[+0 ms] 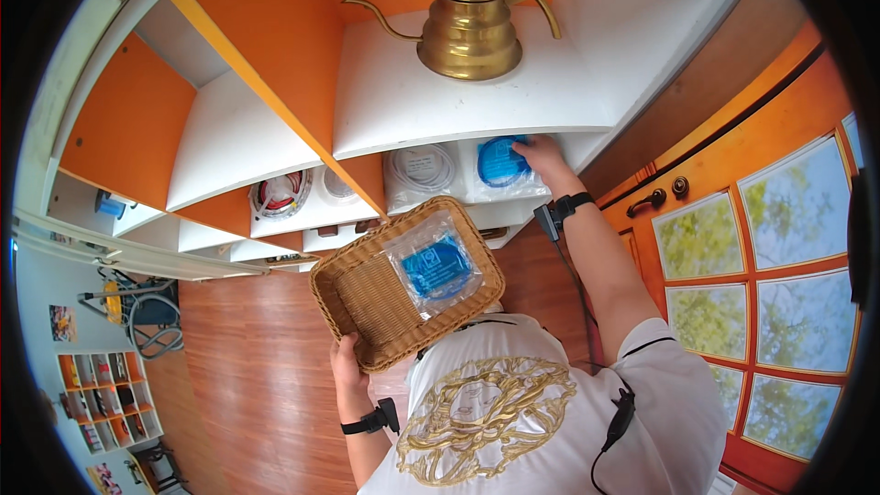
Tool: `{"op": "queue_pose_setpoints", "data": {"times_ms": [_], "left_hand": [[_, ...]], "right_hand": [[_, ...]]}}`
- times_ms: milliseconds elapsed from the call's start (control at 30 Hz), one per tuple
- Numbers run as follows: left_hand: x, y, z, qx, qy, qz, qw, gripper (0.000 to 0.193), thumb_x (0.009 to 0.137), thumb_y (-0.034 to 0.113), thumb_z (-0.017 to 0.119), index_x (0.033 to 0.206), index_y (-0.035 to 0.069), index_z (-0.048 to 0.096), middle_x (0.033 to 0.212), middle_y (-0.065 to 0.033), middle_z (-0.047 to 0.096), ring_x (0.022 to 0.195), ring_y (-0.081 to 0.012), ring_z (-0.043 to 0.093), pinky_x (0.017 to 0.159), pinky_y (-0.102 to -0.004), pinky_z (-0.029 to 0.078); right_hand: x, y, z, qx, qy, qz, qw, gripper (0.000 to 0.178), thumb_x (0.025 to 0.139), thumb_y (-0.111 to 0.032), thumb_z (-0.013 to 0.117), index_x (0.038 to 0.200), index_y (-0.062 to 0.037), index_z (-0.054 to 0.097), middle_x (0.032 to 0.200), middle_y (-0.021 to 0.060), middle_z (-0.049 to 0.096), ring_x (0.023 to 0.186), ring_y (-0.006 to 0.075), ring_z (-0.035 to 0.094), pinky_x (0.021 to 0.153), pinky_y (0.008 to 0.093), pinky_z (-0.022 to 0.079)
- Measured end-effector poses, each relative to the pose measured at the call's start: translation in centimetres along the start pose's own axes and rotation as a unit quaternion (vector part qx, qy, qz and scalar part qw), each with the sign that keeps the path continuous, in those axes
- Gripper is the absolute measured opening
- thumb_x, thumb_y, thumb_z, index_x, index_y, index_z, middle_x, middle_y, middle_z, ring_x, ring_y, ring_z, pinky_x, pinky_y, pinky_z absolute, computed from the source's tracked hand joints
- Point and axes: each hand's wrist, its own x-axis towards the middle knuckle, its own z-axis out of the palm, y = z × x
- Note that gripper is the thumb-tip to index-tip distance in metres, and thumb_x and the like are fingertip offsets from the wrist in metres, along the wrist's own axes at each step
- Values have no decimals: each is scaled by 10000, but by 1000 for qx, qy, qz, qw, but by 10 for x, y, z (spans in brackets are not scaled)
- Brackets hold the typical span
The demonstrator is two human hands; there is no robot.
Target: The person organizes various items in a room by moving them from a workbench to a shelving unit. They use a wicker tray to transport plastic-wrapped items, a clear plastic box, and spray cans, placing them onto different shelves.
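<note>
My left hand (346, 365) grips the near left corner of a brown wicker basket (339, 266), held tilted in front of my body. Inside the basket, toward its right end, lies a clear plastic bag with a coiled blue cable (435, 268). My right hand (544, 158) reaches into the low shelf compartment, its fingers closed at the right edge of another bagged blue cable coil (500, 163); some fingertips are hidden. Left of that coil, a white cable coil (420, 167) with a pale label sits in its own clear bag.
A brass gooseneck kettle (469, 32) stands on the shelf above. Further left, across an orange divider (275, 55), lies a red and white cable coil (280, 192). An orange door with glass panes (686, 236) is at the right. Wooden floor (247, 357) shows below left.
</note>
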Motion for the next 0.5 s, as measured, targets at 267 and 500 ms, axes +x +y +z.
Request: {"op": "queue_pose_setpoints", "data": {"times_ms": [267,500], "left_hand": [[-13,-3,-1,-24,31,3,999,387,869,120,558,1208,-65,535,1101,-118,614,995,-240,601,852,-369,504],[-6,-2,7,-13,40,0,999,388,864,132,564,1199,-64,538,1091,-121,612,1000,-249,602,844,-372,510]], "right_hand": [[-57,-33,28,-279,163,-181,929,464,867,-211,638,1236,45,523,1186,259,575,1093,431,559,911,465,480],[-107,-8,52,-348,147,-221,899,475,876,-231,632,1281,2,547,1364,247,479,1256,415,436,1076,487,347]]}}
